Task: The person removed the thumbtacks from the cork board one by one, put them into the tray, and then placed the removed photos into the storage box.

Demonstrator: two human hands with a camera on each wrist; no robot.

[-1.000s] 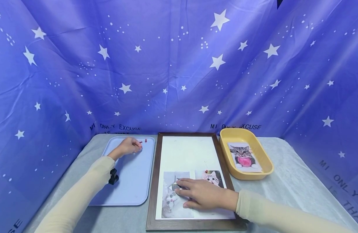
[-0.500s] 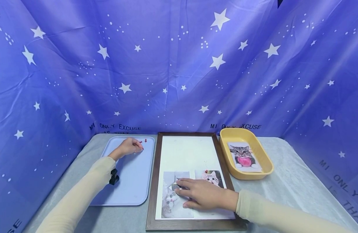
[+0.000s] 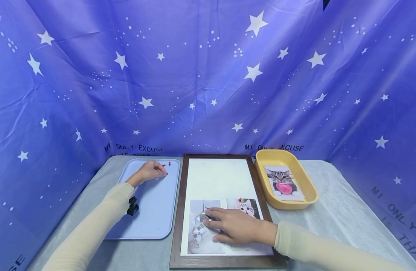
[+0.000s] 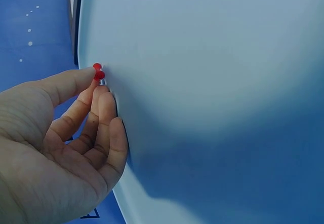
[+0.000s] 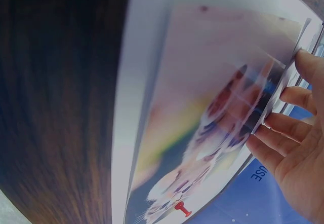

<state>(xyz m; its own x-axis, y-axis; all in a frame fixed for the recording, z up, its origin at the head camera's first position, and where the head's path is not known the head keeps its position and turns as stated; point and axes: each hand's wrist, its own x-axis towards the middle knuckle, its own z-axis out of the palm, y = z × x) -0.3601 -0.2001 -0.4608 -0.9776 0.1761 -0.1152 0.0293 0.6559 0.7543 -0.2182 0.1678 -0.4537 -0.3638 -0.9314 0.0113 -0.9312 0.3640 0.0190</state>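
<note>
At the far right part of the blue tray (image 3: 157,207), my left hand (image 3: 150,170) pinches a red push pin (image 4: 99,73) between thumb and index finger. My right hand (image 3: 235,226) rests with fingers spread on the lower part of the brown-framed white board (image 3: 218,177), over two cat photos. The grey-toned photo (image 3: 201,242) lies to the left, under its fingertips. The right cat photo (image 3: 246,206) is partly hidden by the hand; a red push pin (image 5: 183,209) stands at its upper edge.
More red push pins (image 3: 169,163) lie near the tray's far right corner. A yellow basin (image 3: 279,205) right of the board holds a cat photo (image 3: 285,185). A starry blue curtain (image 3: 194,82) closes off the back and sides.
My left hand has shifted very slightly to the right over the tray. The right hand and the photos stay in place.
</note>
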